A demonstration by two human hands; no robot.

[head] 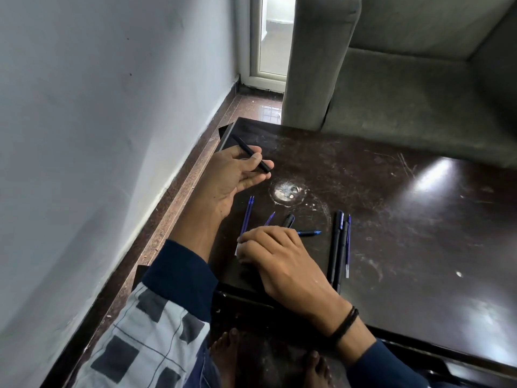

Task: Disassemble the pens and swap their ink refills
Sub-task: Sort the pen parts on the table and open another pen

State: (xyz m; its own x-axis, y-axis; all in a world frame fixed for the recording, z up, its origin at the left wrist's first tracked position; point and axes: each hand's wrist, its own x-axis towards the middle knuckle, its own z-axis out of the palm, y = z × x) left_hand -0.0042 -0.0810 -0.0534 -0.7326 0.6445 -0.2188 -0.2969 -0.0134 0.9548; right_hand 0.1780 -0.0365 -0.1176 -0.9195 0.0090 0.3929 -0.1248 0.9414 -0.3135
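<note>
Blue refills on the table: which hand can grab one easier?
Probably right. The right hand rests right by the blue refills, while the left hand holds the black pen barrel farther away.

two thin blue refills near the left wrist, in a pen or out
Out: the two thin blue ink refills lie bare, side by side on the dark table, no barrel around them.

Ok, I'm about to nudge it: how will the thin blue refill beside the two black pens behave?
The blue refill looks slim and round, so it would probably roll on the glossy table. It likely weighs little and bends slightly. The black pens alongside may block it.
</note>
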